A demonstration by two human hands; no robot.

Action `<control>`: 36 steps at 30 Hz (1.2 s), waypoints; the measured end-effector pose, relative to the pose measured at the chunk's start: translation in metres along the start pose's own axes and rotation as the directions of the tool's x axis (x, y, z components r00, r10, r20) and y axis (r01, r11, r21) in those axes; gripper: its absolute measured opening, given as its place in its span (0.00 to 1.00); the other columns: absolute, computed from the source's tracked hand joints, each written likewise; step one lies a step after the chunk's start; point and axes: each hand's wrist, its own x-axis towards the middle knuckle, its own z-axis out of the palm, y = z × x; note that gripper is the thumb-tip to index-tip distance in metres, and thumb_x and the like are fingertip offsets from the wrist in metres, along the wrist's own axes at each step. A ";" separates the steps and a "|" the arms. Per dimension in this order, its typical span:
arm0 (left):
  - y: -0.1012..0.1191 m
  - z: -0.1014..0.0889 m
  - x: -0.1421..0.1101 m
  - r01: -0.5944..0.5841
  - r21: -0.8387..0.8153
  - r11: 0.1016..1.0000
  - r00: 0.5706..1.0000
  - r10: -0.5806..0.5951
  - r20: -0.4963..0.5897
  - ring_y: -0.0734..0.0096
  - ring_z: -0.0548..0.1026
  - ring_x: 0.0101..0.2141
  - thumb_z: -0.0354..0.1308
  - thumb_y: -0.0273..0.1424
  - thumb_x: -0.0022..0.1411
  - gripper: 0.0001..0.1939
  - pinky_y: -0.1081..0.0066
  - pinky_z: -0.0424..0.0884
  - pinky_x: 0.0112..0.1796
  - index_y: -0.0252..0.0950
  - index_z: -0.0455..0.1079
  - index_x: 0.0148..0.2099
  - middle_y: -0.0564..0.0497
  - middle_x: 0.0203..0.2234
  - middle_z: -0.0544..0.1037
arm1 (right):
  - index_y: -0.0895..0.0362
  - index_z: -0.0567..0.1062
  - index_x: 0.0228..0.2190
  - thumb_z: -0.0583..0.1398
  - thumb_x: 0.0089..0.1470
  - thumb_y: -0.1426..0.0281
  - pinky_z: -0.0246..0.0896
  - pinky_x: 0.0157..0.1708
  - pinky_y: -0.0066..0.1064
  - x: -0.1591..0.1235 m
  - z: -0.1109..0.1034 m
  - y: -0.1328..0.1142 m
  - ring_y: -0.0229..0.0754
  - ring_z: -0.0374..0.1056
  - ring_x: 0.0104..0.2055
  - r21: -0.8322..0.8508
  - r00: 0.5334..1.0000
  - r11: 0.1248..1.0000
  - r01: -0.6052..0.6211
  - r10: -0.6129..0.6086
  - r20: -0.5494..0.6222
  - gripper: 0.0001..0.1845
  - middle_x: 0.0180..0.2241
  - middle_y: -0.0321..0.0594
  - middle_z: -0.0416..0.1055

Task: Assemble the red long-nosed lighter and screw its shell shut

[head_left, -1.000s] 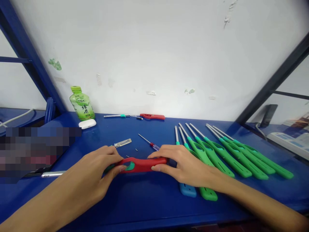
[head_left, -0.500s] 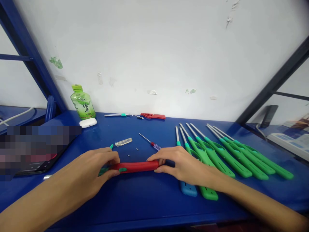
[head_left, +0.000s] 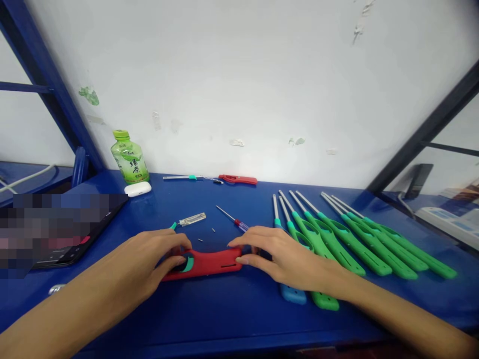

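Between both hands is a red gas lighter (head_left: 215, 261), its flat side with a slot facing up and its green trigger showing near my left fingers. My left hand (head_left: 159, 257) grips the trigger end, covering part of it; a metal tip (head_left: 57, 289) shows beyond my wrist. My right hand (head_left: 267, 254) pinches the other end of the handle. Just behind lie a screwdriver (head_left: 235, 221) with a clear purple handle, a transparent fuel tank (head_left: 192, 219) and two tiny screws (head_left: 200, 240).
Several green lighters (head_left: 359, 244) and a blue one (head_left: 294, 294) lie fanned at the right. By the wall are a red handle shell (head_left: 238, 180) and a metal lighter tube (head_left: 181, 177). A tea bottle (head_left: 130, 159), white case (head_left: 138, 189) and tablet (head_left: 75, 252) stand or lie left.
The red lighter has been rolled between my hands, from its narrow edge facing up to its flat slotted side. Its metal tip has swung slightly left and toward me.
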 end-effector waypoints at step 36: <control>-0.008 0.037 0.019 -0.009 0.023 1.000 0.996 0.011 -0.091 0.67 0.73 0.29 0.46 0.33 0.75 0.12 0.68 0.63 0.31 0.41 0.70 0.40 0.53 0.30 0.77 | 0.51 0.76 0.50 0.51 0.76 0.71 0.70 0.46 0.40 -0.001 -0.009 0.025 0.46 0.76 0.44 -0.250 0.915 0.968 -0.038 -0.067 -0.398 0.13 0.45 0.41 0.82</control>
